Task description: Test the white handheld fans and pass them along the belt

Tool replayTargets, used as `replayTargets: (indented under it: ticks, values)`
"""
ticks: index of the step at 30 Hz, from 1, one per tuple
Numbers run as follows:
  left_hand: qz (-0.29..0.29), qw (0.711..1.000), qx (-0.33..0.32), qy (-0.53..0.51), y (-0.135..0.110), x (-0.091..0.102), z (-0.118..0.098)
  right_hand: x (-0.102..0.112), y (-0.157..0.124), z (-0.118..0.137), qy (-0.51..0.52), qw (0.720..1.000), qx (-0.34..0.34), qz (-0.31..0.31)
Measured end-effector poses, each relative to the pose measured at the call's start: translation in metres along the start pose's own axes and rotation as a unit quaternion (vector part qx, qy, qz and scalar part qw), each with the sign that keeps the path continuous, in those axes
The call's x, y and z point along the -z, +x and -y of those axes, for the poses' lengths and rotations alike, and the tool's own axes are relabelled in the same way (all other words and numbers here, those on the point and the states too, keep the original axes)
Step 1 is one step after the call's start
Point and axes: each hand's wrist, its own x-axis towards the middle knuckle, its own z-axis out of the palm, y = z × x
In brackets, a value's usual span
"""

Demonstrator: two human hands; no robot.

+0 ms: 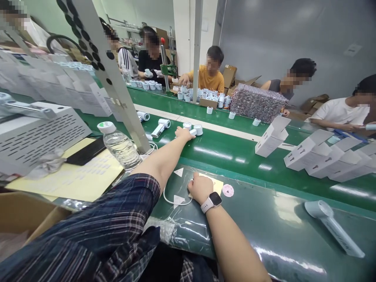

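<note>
My left hand [184, 134] reaches far out over the green conveyor belt [223, 150] and closes on a small white cylindrical device [193, 132] lying there; similar white cylinders [198, 129] lie right beside it. My right hand [199, 188], with a smartwatch [212, 201] on the wrist, rests curled on the near dark green bench [264, 227], over a white cable loop [173, 200] and a yellow paper [216, 185]. Its fingers are closed; what they hold is hidden.
A water bottle [120, 145] stands at left by a slanted white post [117, 86]. White boxes [308, 153] lie on the belt at right. A white handheld device [333, 227] lies on the bench. Several people work across the belt beside a wrapped stack [258, 102].
</note>
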Motion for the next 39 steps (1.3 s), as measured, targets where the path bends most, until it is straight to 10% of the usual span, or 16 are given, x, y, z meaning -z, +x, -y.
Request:
replayTargets:
  ticks: [10,15,18,22,30,39]
  values:
    - [0.138,0.906,-0.085,-0.391,-0.082,0.027,0.006,-0.006,0.006,-0.022,0.209,0.975,-0.020,-0.069]
    - [0.350,0.610,-0.129,-0.699,-0.166,0.061,0.045,-0.006,0.003,-0.028,0.394,0.918,0.010,-0.031]
    - [0.362,0.540,-0.120,-0.750,-0.195,0.065,0.062,-0.005,-0.003,-0.022,0.485,0.873,0.042,0.013]
    - [0.287,0.546,-0.109,-0.779,-0.195,0.046,0.073,-0.005,-0.020,-0.011,0.589,0.804,0.047,0.063]
    - [0.254,0.551,-0.127,-0.785,-0.191,0.030,0.072,0.009,-0.045,0.010,0.538,0.839,0.081,-0.014]
    - [0.165,0.590,-0.142,-0.777,-0.201,0.021,0.068,-0.003,-0.054,0.025,0.681,0.730,0.050,-0.018]
